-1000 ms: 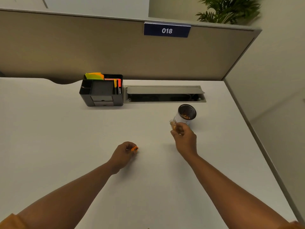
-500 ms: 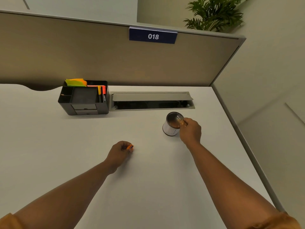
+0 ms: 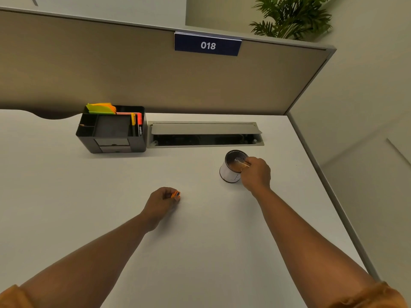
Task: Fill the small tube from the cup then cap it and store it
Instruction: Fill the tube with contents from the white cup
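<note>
A small white cup (image 3: 227,174) with a shiny inside stands on the white desk (image 3: 200,252), right of centre. It holds brownish material. My right hand (image 3: 255,174) grips a small clear tube (image 3: 241,162), tilted with its mouth dipped into the cup's opening. My left hand (image 3: 161,202) rests on the desk to the left, pinching a small orange cap (image 3: 176,194) at its fingertips.
A black desk organiser (image 3: 112,130) with sticky notes and markers stands at the back left. Beside it lies an open cable tray (image 3: 205,134) set into the desk. A partition panel closes the back; the desk's right edge runs close to the cup.
My right hand moved the tube from in front of the cup up over its rim and tipped it into the opening. My left hand stayed put with the cap.
</note>
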